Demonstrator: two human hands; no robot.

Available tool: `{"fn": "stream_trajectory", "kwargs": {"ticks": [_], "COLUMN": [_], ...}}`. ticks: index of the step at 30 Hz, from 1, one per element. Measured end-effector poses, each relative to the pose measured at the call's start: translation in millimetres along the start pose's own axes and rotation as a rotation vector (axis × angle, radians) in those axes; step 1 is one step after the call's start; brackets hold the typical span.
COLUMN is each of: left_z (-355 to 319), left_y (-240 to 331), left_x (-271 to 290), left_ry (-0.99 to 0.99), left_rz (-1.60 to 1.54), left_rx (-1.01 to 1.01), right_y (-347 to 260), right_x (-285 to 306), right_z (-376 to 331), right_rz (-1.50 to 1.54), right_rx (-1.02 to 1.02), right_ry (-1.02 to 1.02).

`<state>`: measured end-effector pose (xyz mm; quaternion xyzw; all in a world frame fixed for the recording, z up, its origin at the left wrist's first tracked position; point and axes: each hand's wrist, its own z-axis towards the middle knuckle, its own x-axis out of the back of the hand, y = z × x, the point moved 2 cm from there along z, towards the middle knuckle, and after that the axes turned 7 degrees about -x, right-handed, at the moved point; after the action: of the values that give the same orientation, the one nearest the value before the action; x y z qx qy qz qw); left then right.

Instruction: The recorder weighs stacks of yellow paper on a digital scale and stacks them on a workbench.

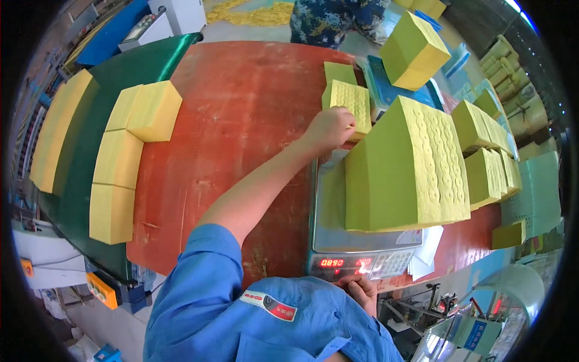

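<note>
My left hand (330, 128) reaches across the red table, its fingers curled closed at the near edge of a low stack of yellow paper (351, 99) with embossed coin-like rings on top. A much taller block of the same embossed yellow paper (404, 166) stands on a digital scale (338, 238), just right of my left forearm. The scale's display glows red. At its front edge, close to my body, my right hand (360, 289) is curled closed; whether anything is inside the fingers is hidden.
Yellow paper blocks (114, 158) line the red table's (241, 102) left edge, beside a green surface (136, 69). Another block (415, 51) rests on a blue-topped scale (386, 84) at the far right. Several smaller stacks (485, 175) stand right. Someone in patterned trousers (329, 21) is beyond the table.
</note>
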<state>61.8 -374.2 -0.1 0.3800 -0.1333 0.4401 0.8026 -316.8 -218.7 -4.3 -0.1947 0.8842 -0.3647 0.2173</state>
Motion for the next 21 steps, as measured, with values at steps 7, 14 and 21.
{"fn": "stream_trajectory", "kwargs": {"ticks": [7,14,21], "left_z": [10,12,19], "left_y": [-18,-23,-23], "left_x": [-24,-23,-27], "left_ry": [-0.117,-0.065,-0.016], "left_rz": [0.167,0.062,0.167], "left_rx": [-0.082,-0.074,-0.053], "right_y": [3,-4,-9], "right_x": [-14,-28,-30], "right_z": [-1,5,4], "right_rz": [-0.005,-0.01,0.012], "right_rx": [0.001,-0.05,-0.032], "right_ry": [0.108,0.146,0.123]}}
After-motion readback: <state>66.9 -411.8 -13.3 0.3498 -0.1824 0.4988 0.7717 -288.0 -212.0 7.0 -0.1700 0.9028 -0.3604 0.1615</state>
